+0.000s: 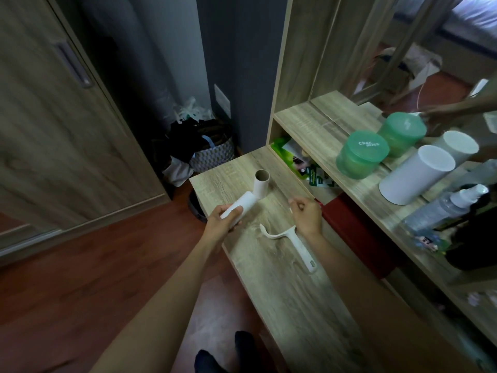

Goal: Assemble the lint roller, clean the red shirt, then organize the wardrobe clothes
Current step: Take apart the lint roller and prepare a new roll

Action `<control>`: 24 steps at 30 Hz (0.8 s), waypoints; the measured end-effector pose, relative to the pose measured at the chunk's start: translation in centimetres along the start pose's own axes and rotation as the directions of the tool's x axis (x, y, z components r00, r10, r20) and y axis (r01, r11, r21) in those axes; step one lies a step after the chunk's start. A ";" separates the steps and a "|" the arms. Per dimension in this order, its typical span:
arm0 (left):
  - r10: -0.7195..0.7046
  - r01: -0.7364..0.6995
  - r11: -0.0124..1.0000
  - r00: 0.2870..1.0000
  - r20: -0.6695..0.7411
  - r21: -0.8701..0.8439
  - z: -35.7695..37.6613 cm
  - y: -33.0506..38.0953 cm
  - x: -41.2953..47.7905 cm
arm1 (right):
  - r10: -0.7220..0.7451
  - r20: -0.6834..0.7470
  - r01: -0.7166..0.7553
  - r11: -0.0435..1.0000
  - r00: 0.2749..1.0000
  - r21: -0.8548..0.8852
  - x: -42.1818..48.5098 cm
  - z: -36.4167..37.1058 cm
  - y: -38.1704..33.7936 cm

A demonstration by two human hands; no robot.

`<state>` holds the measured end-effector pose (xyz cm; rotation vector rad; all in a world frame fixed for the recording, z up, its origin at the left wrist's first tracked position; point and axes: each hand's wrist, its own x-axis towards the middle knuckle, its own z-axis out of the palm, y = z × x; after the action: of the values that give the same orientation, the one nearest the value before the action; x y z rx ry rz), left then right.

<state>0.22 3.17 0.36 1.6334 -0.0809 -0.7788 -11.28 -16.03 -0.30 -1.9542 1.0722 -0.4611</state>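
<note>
My left hand [219, 223] curls its fingers around the white sticky roll [243, 203] above the bench [309, 305]. At its three o'clock, my right hand [308, 215] has curled fingers; I cannot tell whether they pinch anything. The roller handle [298, 244] lies at five o'clock.

Both arms bare, reaching forward and down from the bottom edge of the view. Left forearm [161, 292] runs long and nearly straight, wrist in line with it. Left hand [223, 220] back up, fingers and thumb wrapped round the near end of a white roll [238, 208], which is held tilted, far end higher. Right forearm [347, 270] comes in from the lower right, wrist bent slightly inward. Right hand [308, 215] back up, fingers curled, thumb and forefinger tips drawn together at the far left of the fist; anything between them is too small to tell. Hands level with each other, apart. Two feet in dark socks [243, 343] below.
</note>
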 end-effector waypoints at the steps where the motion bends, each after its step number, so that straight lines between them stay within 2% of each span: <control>1: 0.010 -0.010 1.000 1.000 0.002 0.003 0.0 0.2 0.1 | -0.012 0.052 0.010 0.999 0.999 0.040 -0.2 -0.1 -1.1; 3: 0.019 -0.019 1.000 1.000 0.005 -0.010 0.0 0.7 0.3 | -0.001 0.243 -0.038 0.987 0.970 0.154 -0.9 -0.1 -3.1; 5: 0.040 -0.039 0.999 0.999 -0.011 0.010 0.2 1.3 0.5 | 0.014 0.427 -0.147 0.948 0.904 0.281 -1.7 0.1 -4.5; 7: 0.072 -0.071 0.996 0.997 -0.030 0.054 0.4 2.0 0.7 | 0.039 0.516 -0.290 0.861 0.856 0.417 -2.2 0.6 -5.1; 11: 0.242 -0.237 0.938 0.970 0.011 0.254 0.8 3.4 1.3 | 0.140 0.588 -0.530 0.630 0.797 0.568 -2.4 1.8 -4.8; 14: 0.317 -0.320 0.877 0.946 0.070 0.358 0.9 4.3 1.1 | 0.161 0.621 -0.620 0.437 0.767 0.652 -2.5 2.5 -4.4; 19: 0.344 -0.366 0.866 0.931 0.126 0.341 0.9 4.8 1.6 | 0.151 0.623 -0.636 0.302 0.767 0.710 -2.8 3.3 -3.9; 24: 0.243 -0.262 0.935 0.964 0.106 0.238 0.8 5.2 2.0 | 0.085 0.625 -0.624 0.255 0.776 0.739 -2.9 3.2 -4.0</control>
<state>3.21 0.31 4.15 1.7868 -0.4513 -0.6501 -8.81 -10.95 1.35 -0.6119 0.6244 -0.1972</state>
